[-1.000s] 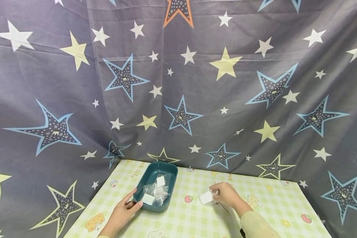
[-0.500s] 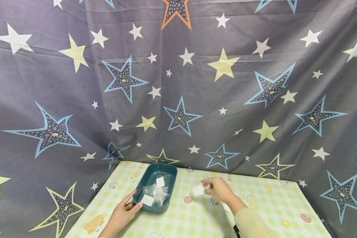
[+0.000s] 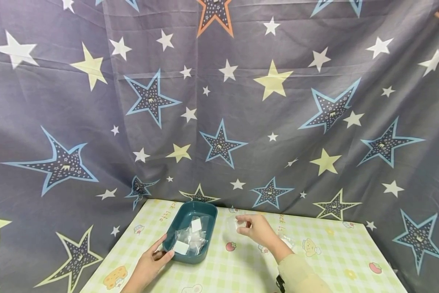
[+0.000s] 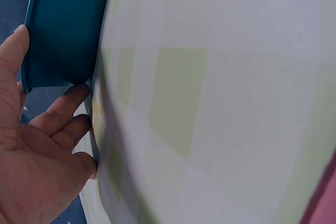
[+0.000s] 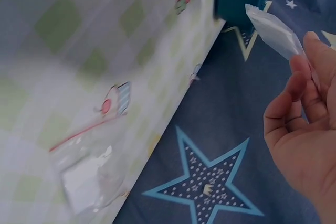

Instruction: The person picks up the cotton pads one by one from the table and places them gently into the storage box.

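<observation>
In the head view a dark teal plastic container point(image 3: 210, 221) stands at the left of the table. Inside it lie several clear plastic bags point(image 3: 195, 238) with white pieces in them. My left hand point(image 3: 149, 262) holds the container's near left corner, thumb and fingers at its wall; the left wrist view has fingertips point(image 4: 79, 92) right at its base. To the container's right, my right hand point(image 3: 257, 232) pinches a small clear zip bag point(image 5: 275, 32) with a white piece inside, held above the table between thumb and fingers.
Another clear zip bag point(image 5: 81, 177), red along its seal and with a white piece inside, lies on the table beyond my right forearm. A green checked cloth point(image 3: 314, 268) covers the table. Behind it hangs a grey curtain point(image 3: 241, 101) with stars.
My right hand has moved left and slightly away from me toward the container, carrying the zip bag. The zip bag on the table has come into view. My left hand stays at the container.
</observation>
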{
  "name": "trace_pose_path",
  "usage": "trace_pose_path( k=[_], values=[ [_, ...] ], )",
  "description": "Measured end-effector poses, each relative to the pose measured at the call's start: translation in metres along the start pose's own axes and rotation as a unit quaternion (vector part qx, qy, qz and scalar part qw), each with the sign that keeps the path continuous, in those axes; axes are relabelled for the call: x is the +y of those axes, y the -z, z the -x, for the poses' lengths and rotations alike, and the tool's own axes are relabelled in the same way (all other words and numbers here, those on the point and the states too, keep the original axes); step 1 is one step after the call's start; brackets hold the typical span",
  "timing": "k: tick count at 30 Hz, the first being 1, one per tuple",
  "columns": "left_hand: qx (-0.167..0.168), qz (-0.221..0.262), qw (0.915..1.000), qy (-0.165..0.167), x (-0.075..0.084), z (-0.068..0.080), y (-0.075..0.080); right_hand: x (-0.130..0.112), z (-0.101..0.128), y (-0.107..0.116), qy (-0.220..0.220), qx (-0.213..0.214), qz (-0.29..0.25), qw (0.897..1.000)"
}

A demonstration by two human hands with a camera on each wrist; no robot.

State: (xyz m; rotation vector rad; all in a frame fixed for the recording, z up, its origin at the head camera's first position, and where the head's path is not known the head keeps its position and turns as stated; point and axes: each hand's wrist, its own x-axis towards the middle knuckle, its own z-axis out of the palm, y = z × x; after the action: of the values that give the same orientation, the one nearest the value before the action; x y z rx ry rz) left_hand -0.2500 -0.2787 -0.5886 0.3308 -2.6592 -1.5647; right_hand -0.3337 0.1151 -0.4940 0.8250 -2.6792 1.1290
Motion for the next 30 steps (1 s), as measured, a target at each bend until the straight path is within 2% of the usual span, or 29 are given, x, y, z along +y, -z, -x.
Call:
trace_pose_path(
  k=[22,30],
  values=[
    [0.001,-0.007,1.0,0.0,0.001,0.001,0.0,-0.035,-0.013,-0.007,0.021,-0.013,-0.013,1.0],
    [-0.003,-0.013,0.9999,-0.002,0.0,0.0,0.0,-0.047,-0.019,-0.015,0.053,-0.014,-0.015,0.998]
  ],
)
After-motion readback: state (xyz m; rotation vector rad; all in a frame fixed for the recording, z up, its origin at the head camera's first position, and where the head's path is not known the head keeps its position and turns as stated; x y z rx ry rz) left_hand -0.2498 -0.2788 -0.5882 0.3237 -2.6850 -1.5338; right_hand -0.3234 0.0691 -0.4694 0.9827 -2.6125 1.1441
